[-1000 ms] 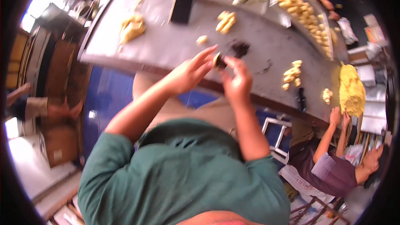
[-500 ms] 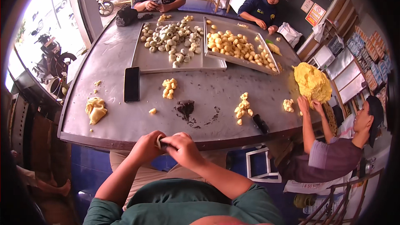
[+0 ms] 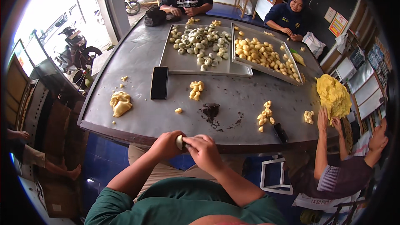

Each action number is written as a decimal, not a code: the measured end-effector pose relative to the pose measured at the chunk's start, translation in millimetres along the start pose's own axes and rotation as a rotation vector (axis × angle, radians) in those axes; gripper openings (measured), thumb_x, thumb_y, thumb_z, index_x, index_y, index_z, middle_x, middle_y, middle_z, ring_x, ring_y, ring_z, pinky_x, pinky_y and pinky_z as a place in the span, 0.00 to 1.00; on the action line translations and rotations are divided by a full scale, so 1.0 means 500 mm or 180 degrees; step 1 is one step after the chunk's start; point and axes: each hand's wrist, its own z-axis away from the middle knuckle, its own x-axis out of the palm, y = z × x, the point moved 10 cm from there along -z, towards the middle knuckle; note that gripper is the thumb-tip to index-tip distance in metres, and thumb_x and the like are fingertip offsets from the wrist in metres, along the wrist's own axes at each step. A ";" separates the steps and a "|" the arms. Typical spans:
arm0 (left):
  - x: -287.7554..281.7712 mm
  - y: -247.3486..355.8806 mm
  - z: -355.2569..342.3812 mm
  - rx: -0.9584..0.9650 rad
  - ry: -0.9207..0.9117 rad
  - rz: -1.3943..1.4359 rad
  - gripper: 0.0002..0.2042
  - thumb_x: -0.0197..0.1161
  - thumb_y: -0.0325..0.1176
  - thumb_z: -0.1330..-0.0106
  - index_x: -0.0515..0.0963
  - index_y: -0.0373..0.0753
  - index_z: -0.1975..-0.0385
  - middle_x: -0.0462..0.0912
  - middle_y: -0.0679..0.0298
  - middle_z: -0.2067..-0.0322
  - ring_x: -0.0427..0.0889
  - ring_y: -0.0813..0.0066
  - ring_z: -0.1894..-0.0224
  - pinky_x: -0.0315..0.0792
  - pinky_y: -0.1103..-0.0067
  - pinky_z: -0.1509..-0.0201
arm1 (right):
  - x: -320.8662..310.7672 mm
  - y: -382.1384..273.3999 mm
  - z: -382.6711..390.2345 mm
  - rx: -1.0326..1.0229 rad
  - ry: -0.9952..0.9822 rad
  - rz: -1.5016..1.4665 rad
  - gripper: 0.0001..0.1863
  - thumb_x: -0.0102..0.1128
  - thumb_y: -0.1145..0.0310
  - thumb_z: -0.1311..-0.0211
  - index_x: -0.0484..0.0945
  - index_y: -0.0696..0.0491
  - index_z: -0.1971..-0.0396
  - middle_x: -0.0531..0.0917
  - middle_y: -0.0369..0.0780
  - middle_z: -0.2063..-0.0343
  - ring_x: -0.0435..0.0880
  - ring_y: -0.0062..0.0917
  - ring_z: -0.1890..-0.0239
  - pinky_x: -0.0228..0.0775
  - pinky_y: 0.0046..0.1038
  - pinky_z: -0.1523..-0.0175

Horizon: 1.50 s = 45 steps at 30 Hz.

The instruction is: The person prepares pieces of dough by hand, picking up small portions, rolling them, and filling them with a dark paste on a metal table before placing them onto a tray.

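Just off the table's front edge, my left hand [image 3: 168, 144] curls around a small pale piece of dough [image 3: 179, 142]. The fingertips of my right hand [image 3: 204, 152] press against that piece from the right, fingers bent together. A crumbly dark brown mass [image 3: 210, 109] lies on the metal table beyond my hands. Around it are a single dough lump [image 3: 178, 111], a cluster of yellow dough pieces [image 3: 196, 90] and another cluster [image 3: 266, 116] to the right. A larger smooth dough lump [image 3: 121, 103] rests on the left. Whatever is inside the held piece is hidden.
A tray [image 3: 241, 71] of greyish-green balls and a tray [image 3: 266, 67] of yellow balls stand farther back. A black phone [image 3: 159, 83] lies left. A small black object [image 3: 281, 133] sits near the front edge. At right, a co-worker's hands touch a big yellow dough mass [image 3: 332, 95].
The view has swung left, so the scene sits farther right. The dough piece now shows more plainly between my hands. Across the table, a co-worker's hands have moved apart.
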 end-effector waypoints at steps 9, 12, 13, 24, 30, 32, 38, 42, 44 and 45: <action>-0.017 0.002 0.003 0.0187 0.0270 0.0701 0.23 0.79 0.35 0.48 0.79 0.40 0.54 0.86 0.51 0.64 0.85 0.47 0.60 0.79 0.65 0.56 | 0.030 0.018 -0.023 -0.0379 -0.0318 0.0554 0.17 0.70 0.75 0.49 0.87 0.48 0.57 0.88 0.36 0.56 0.82 0.36 0.54 0.73 0.37 0.48; -0.026 0.004 -0.007 -0.0047 0.0145 0.0494 0.23 0.79 0.35 0.49 0.79 0.40 0.54 0.86 0.51 0.64 0.85 0.45 0.60 0.79 0.64 0.55 | 0.006 0.005 -0.021 -0.0384 -0.0205 0.0342 0.18 0.71 0.76 0.49 0.87 0.49 0.56 0.87 0.37 0.57 0.83 0.36 0.55 0.74 0.37 0.49; -0.007 0.000 -0.011 0.0053 -0.0124 0.0236 0.23 0.79 0.35 0.50 0.79 0.40 0.54 0.86 0.51 0.63 0.85 0.46 0.59 0.79 0.64 0.55 | 0.007 -0.019 -0.020 -0.0722 -0.0235 0.0692 0.18 0.71 0.75 0.50 0.87 0.49 0.56 0.87 0.36 0.57 0.83 0.35 0.54 0.73 0.36 0.48; 0.008 0.007 -0.011 0.0352 0.0362 0.0002 0.21 0.74 0.30 0.48 0.75 0.37 0.56 0.84 0.48 0.62 0.84 0.46 0.56 0.78 0.62 0.55 | 0.043 0.036 -0.027 -0.0572 -0.0170 0.0681 0.18 0.69 0.75 0.49 0.85 0.53 0.54 0.86 0.39 0.57 0.81 0.36 0.55 0.71 0.37 0.44; 0.014 -0.016 -0.021 -0.0043 0.0553 0.0758 0.20 0.76 0.30 0.50 0.78 0.38 0.57 0.85 0.52 0.63 0.84 0.50 0.59 0.78 0.64 0.55 | 0.001 0.020 -0.033 -0.0288 0.0605 0.0332 0.32 0.74 0.72 0.51 0.76 0.56 0.42 0.81 0.46 0.55 0.80 0.42 0.53 0.72 0.41 0.48; 0.014 -0.002 -0.009 0.0225 0.0538 0.0501 0.17 0.76 0.30 0.51 0.79 0.38 0.61 0.85 0.53 0.66 0.85 0.53 0.61 0.78 0.67 0.56 | -0.011 0.028 -0.058 -0.0233 0.0384 0.0650 0.40 0.76 0.69 0.52 0.71 0.56 0.36 0.78 0.48 0.54 0.79 0.43 0.51 0.71 0.41 0.44; -0.021 0.030 -0.016 0.0064 0.0245 0.0603 0.12 0.73 0.39 0.41 0.84 0.38 0.63 0.88 0.55 0.61 0.86 0.53 0.54 0.79 0.67 0.48 | 0.012 0.079 -0.071 0.0598 0.0288 -0.2080 0.27 0.69 0.64 0.37 0.72 0.52 0.39 0.79 0.43 0.51 0.80 0.34 0.48 0.74 0.38 0.43; -0.056 0.097 -0.025 0.1391 0.0861 0.0682 0.21 0.65 0.35 0.31 0.77 0.37 0.39 0.75 0.48 0.35 0.64 0.47 0.27 0.57 0.63 0.24 | 0.138 0.178 0.012 0.2106 0.0069 -0.4577 0.21 0.56 0.52 0.25 0.73 0.51 0.43 0.80 0.38 0.50 0.82 0.27 0.49 0.78 0.36 0.44; -0.050 0.066 -0.024 0.1066 0.1077 0.1397 0.26 0.62 0.34 0.29 0.68 0.36 0.32 0.72 0.48 0.33 0.62 0.49 0.25 0.53 0.64 0.23 | 0.183 0.157 0.023 0.2215 -0.0185 -0.4726 0.20 0.55 0.54 0.24 0.75 0.54 0.45 0.82 0.38 0.53 0.85 0.27 0.54 0.79 0.34 0.46; -0.048 0.033 -0.024 0.0772 0.1281 0.2113 0.31 0.60 0.33 0.27 0.58 0.36 0.26 0.69 0.47 0.31 0.59 0.51 0.24 0.49 0.64 0.22 | 0.181 0.154 0.022 0.2244 -0.0196 -0.4729 0.20 0.55 0.54 0.24 0.75 0.54 0.45 0.82 0.38 0.53 0.85 0.27 0.54 0.79 0.34 0.46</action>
